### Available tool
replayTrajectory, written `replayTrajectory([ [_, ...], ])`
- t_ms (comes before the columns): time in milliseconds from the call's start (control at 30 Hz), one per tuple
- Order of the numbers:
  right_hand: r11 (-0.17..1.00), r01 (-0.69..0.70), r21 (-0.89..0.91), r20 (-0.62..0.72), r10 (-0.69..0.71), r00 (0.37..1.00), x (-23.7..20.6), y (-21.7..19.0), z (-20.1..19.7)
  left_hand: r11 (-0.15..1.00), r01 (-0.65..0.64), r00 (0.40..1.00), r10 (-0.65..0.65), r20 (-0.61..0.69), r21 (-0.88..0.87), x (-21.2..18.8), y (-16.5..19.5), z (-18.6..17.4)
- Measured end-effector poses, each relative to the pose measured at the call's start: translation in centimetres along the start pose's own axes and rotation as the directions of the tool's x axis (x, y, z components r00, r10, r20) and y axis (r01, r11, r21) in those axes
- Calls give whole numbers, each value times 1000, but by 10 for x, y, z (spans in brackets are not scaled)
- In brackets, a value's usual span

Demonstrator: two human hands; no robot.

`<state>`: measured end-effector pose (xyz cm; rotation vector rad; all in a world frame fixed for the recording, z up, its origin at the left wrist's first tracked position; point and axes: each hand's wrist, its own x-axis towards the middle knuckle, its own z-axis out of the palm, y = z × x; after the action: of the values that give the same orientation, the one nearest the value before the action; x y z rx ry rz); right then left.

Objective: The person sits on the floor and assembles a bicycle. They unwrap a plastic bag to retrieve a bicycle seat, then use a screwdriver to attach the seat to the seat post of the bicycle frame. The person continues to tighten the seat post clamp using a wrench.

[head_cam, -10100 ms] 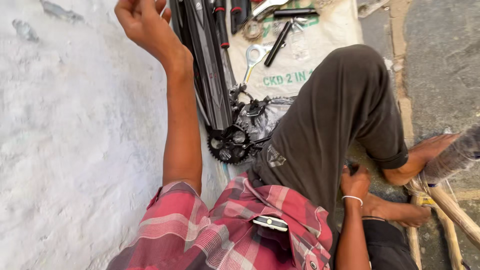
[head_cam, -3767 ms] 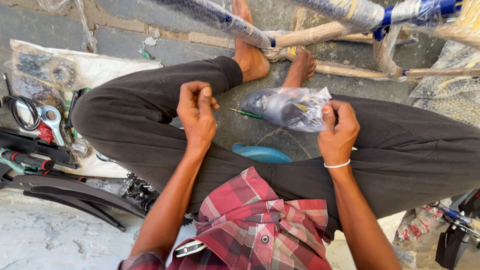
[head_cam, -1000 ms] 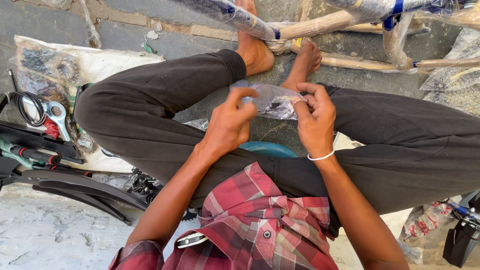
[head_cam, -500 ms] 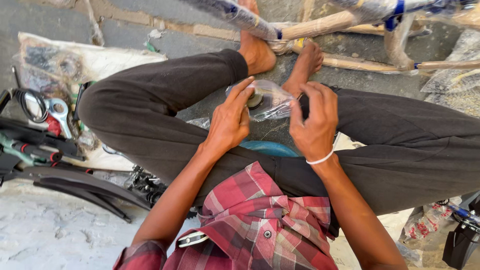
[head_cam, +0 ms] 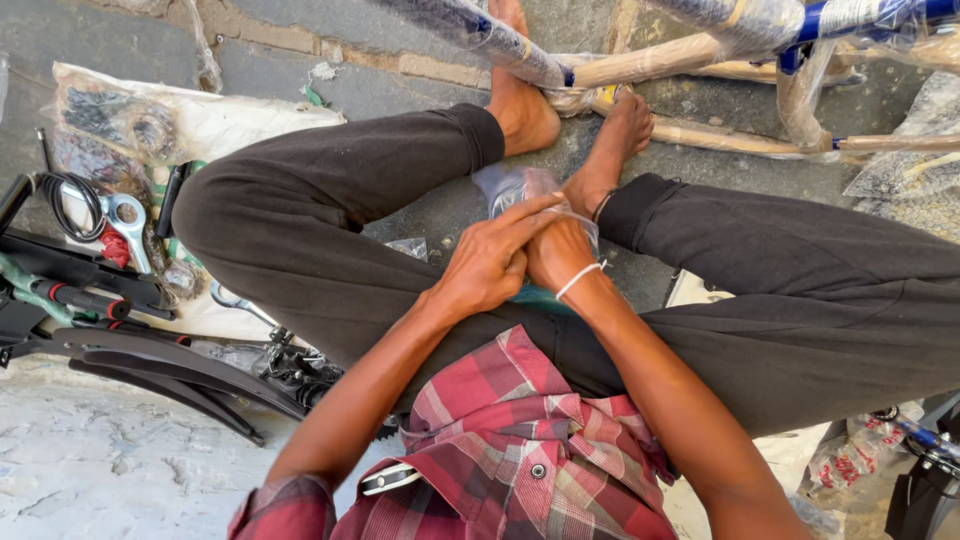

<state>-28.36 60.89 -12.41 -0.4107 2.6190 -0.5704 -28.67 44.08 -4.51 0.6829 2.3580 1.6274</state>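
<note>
Both hands have dropped low between the knees: left hand (head_cam: 490,265) and right hand (head_cam: 560,255) fingers now clamped on the clear plastic bag (head_cam: 515,185), pressing it toward the floor

Off to your left, a white sack (head_cam: 215,125) lies spread on the ground with a silver spanner (head_cam: 128,222) and a coil of black cable (head_cam: 68,200) resting on it. Just below those, black mudguards (head_cam: 170,370) curve across the pale concrete floor (head_cam: 110,470), with a red-and-black grip (head_cam: 85,300) beside them. Up ahead, a wrapped bicycle frame (head_cam: 690,50) stretches past your feet. At far right sits a printed plastic packet (head_cam: 850,460).
</note>
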Motion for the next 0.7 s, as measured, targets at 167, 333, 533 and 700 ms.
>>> replayTrajectory([
  [167,972,45,233,-408,56,911,-20,-12,-58,900,25,961,-142,-239,-435,0,-9,-10],
  [333,590,165,790,-296,132,946,-86,-1,-147,727,265,703,-595,-390,-634,14,-21,-46],
  [533,757,19,653,-281,220,934,-106,-7,-138,385,117,853,-510,-105,-915,32,-5,-29],
  [700,772,81,631,-315,158,936,-100,-17,-133,682,29,801,-454,-391,-731,22,-3,-28],
])
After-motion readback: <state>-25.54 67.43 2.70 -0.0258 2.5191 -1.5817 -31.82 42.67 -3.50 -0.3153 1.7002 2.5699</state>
